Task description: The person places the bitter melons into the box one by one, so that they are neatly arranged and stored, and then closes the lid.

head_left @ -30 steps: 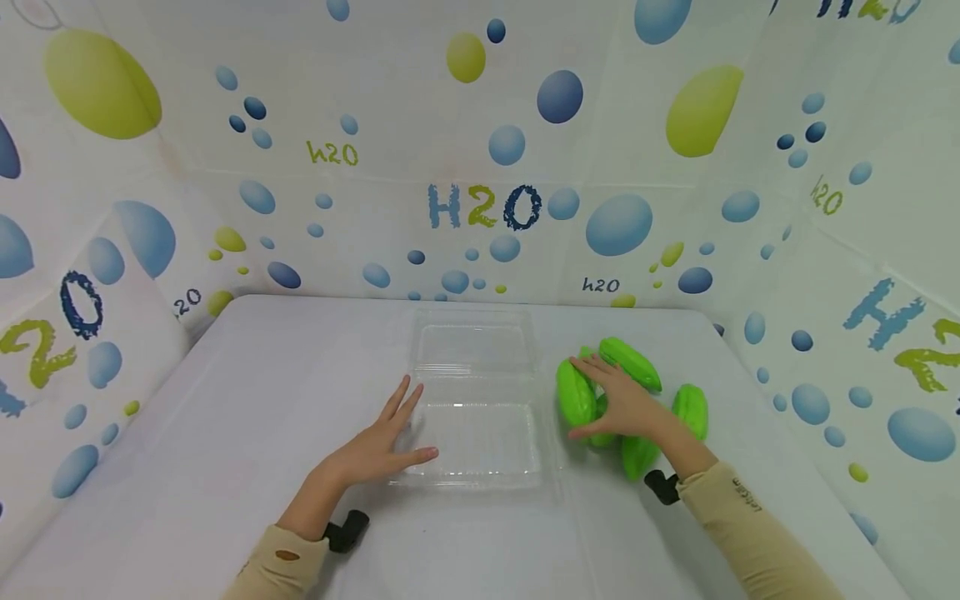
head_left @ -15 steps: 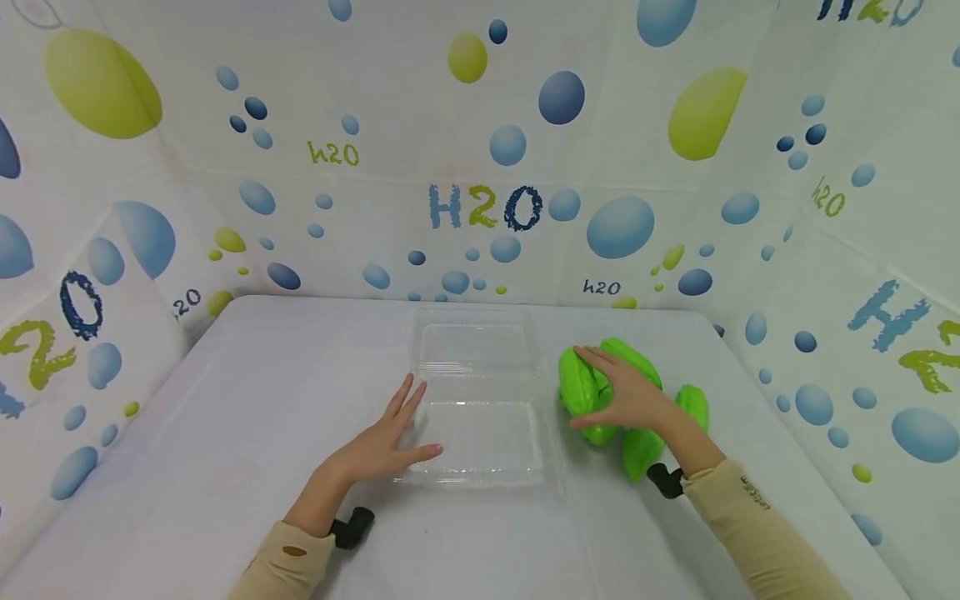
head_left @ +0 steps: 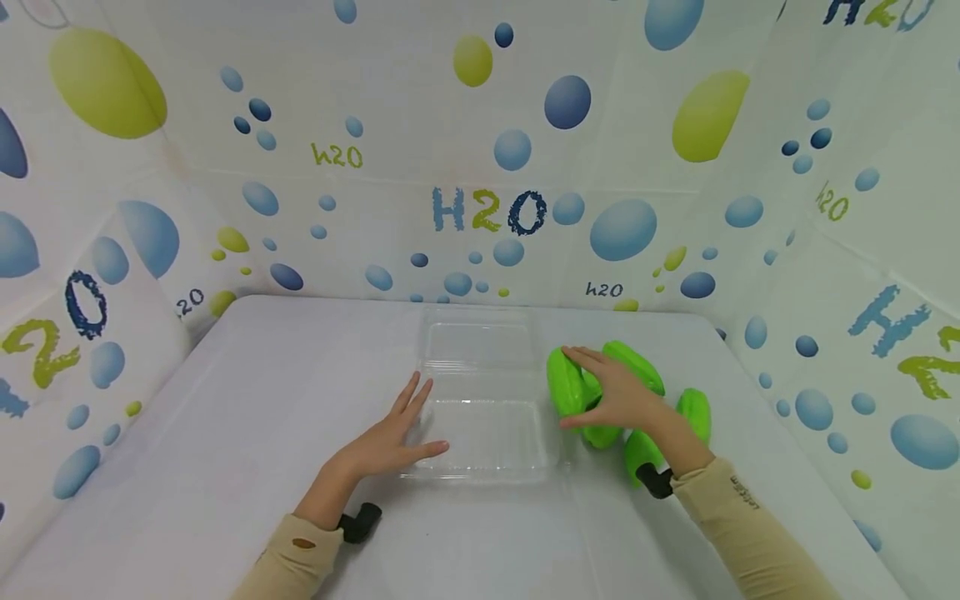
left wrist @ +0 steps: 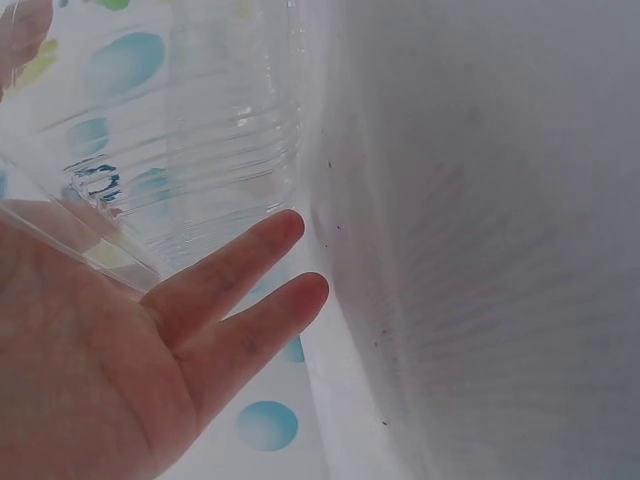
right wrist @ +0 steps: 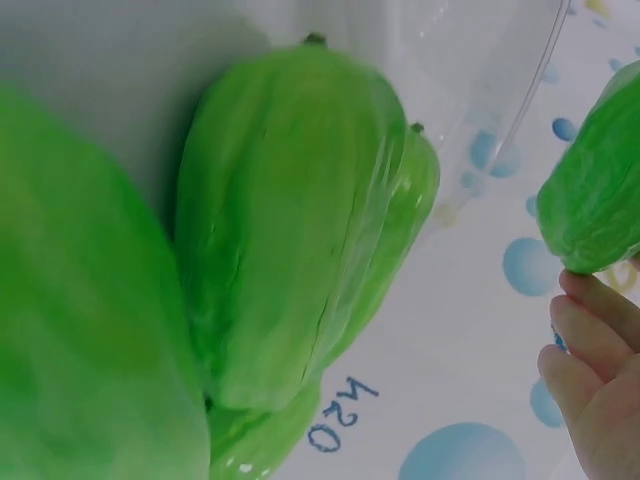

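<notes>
My left hand lies at the left side of a clear plastic hinged container, fingers straight and spread, thumb reaching over its base. The left wrist view shows two fingertips beside the container's ribbed wall. To the right of the container, my right hand holds an oblong, ridged green fruit between thumb and fingers. In the right wrist view, fingertips meet the lower end of this fruit. More such fruits with short dark stems lie under and beside the hand.
The container's lid is folded back, away from me. One green fruit lies behind my right hand and another to its right. A white cloth covers the table, with a bubble-patterned curtain behind it.
My right hand has gripped a green fruit and shifted it slightly left, toward the container. The container and my left hand have moved a little to the right.
</notes>
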Demonstrator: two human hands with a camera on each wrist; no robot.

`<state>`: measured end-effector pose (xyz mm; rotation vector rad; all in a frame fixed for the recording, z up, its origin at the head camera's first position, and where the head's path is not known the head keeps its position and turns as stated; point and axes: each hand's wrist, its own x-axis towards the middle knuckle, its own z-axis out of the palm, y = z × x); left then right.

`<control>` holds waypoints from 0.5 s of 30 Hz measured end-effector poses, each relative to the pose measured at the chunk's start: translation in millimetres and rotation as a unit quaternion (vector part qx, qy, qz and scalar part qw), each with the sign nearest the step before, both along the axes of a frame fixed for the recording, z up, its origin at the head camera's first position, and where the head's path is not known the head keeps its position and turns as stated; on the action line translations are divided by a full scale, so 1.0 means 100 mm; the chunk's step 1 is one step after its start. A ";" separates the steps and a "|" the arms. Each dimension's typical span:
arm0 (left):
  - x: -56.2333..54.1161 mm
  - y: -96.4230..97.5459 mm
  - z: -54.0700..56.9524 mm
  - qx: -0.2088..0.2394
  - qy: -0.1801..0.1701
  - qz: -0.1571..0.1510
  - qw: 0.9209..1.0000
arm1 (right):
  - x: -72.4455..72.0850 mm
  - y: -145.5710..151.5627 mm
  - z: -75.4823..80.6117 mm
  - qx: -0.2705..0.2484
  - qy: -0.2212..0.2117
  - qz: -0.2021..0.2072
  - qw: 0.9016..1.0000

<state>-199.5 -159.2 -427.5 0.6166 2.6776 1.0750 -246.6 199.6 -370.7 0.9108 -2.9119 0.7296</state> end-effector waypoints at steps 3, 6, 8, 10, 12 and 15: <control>-0.01 0.00 0.02 0.003 -0.003 0.001 1.000 | 0.00 -0.06 0.00 -0.001 -0.002 0.003 1.000; -0.01 0.00 0.05 0.003 -0.004 0.002 1.000 | 0.01 -0.12 0.00 -0.001 -0.014 0.001 1.000; -0.02 -0.01 0.06 0.002 -0.003 0.002 1.000 | 0.01 -0.16 0.00 -0.003 -0.019 0.000 1.000; -0.02 -0.01 0.07 0.004 -0.006 0.002 1.000 | 0.02 -0.20 0.01 -0.001 -0.020 0.002 1.000; -0.02 -0.02 0.07 0.006 -0.008 0.001 1.000 | 0.03 -0.23 0.02 0.001 -0.015 0.003 1.000; -0.03 -0.04 0.07 0.008 -0.012 -0.002 1.000 | 0.04 -0.27 0.03 0.000 -0.010 0.001 1.000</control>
